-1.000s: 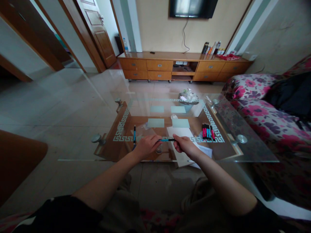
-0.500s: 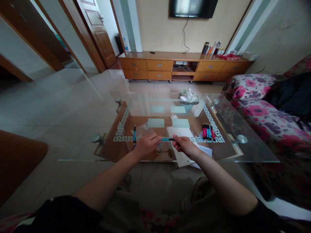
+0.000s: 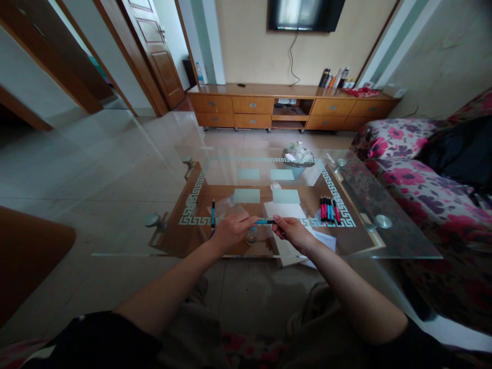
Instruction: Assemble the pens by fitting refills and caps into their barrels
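1. Two bare hands meet over the near side of a glass worktop, one pen held crosswise between them at the centre of the clock; twelve points away from the person.
2. The left hand, at nine o'clock, has its fingers partly curled and pinches the blue end of the pen.
3. The right hand, at three o'clock, is mostly closed, thumb and fingers pinching the black end.
4. Farther out at nine o'clock, a blue-and-black pen lies alone, pointing away.
5. Farther out at three o'clock, a row of pink, blue and black pens lies close together.
6. At one o'clock, a basket holds crumpled, pale, clear-looking material.
7. Beyond, near twelve, a long wooden cabinet stands below a wall-mounted television.
8. A flowered sofa is between two and three; a wooden door, at eleven.
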Available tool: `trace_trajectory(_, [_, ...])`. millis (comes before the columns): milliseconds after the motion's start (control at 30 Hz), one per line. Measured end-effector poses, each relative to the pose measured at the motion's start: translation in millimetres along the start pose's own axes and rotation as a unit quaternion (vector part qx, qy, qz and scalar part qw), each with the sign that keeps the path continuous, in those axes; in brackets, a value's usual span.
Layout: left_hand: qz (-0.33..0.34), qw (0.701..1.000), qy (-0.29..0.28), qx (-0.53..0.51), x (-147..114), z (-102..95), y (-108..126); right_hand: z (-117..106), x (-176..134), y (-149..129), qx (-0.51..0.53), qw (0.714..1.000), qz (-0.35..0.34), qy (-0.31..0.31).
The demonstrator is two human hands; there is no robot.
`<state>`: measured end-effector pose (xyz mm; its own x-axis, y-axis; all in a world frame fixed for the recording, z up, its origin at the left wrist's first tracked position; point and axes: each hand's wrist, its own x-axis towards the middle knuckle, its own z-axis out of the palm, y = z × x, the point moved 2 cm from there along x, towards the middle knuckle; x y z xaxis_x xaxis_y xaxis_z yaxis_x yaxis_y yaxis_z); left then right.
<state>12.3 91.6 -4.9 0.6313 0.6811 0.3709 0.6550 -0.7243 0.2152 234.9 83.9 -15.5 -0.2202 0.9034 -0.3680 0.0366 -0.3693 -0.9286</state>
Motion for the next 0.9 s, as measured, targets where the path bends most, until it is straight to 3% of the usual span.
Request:
trace_trajectory(533, [-0.029, 0.999, -0.027, -0.004, -0.8, 4.8, -1.3, -1.6, 0.4, -5.4, -0.123, 0.987, -0.102, 0.011])
trace_trajectory(733, [-0.032, 0.998, -0.055, 0.0, -0.7, 4.2, 2.8, -1.5, 0.2, -7.1, -0.082, 0.989, -0.117, 0.031])
trace_trajectory(900, [-0.025, 0.997, -0.067, -0.027, -0.3, 2.2, 8.2, 4.8, -3.6, -12.0, -0.118, 0.987, -0.111, 0.013])
